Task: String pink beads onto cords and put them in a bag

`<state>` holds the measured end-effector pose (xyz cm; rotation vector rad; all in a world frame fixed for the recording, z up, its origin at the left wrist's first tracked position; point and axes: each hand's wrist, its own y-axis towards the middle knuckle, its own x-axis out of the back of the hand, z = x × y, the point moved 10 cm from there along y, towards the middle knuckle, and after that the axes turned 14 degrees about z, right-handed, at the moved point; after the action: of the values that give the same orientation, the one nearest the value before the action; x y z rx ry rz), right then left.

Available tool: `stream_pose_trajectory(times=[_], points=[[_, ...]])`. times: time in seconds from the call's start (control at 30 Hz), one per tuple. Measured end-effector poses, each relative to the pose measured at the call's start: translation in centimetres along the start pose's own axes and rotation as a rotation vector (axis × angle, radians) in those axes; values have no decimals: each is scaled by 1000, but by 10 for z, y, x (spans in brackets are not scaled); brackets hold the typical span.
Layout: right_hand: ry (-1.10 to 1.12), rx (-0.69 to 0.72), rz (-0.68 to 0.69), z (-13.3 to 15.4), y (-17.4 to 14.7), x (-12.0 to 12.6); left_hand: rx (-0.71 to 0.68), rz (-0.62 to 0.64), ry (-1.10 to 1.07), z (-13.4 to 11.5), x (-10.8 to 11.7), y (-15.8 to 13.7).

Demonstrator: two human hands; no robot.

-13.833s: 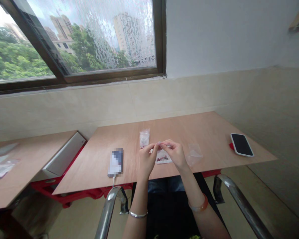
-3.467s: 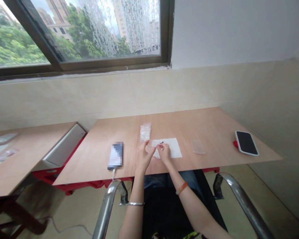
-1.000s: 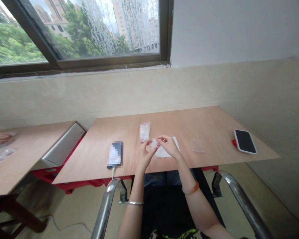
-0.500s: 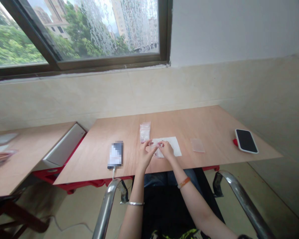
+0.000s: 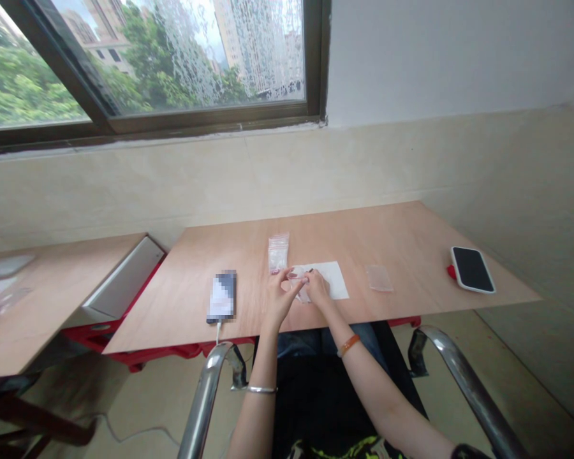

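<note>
Over a white sheet of paper (image 5: 337,280) my two hands meet, their fingertips close together. My left hand (image 5: 278,299) has its thumb and forefinger curved around a small clear plastic bag (image 5: 304,294), which hangs between the hands. With bent fingers pressed together, my right hand (image 5: 318,290) works at the bag's right side. A tiny dark spot shows by its fingertips, but what it pinches is too small to name. Just beyond my left hand lies a stack of clear zip bags (image 5: 278,252). A single flat clear bag (image 5: 379,278) rests right of the paper.
On the wooden table (image 5: 354,229), a phone with a cable (image 5: 221,296) lies left and a white-edged phone (image 5: 473,270) right, against a red item (image 5: 451,273). A second table (image 5: 76,268) stands left with plastic packets (image 5: 0,299). Metal armrests (image 5: 208,389) flank me.
My right hand has turned slightly, its fingers curling lower at the bag. My left hand stays almost still. On the left table, a blurred hand-like shape has gone from above the packets.
</note>
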<state>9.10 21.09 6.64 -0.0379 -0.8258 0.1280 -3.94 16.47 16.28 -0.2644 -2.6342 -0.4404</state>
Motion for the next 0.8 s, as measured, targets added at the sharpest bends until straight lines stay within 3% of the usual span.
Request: stream_pose_trajectory(times=[0.23, 0.43, 0.57, 0.67, 0.8], points=[[413, 74, -130, -7, -1, 14, -1, 32, 7, 6, -3, 0], [670, 276, -117, 16, -13, 58, 28, 92, -64, 25, -18, -1], [607, 378, -102, 37, -28, 82, 15, 99, -71, 19, -20, 1], [547, 435, -56, 49, -32, 83, -20, 120, -83, 10, -20, 4], [538, 353, -168, 35, -26, 86, 4, 86, -107, 10, -17, 4]])
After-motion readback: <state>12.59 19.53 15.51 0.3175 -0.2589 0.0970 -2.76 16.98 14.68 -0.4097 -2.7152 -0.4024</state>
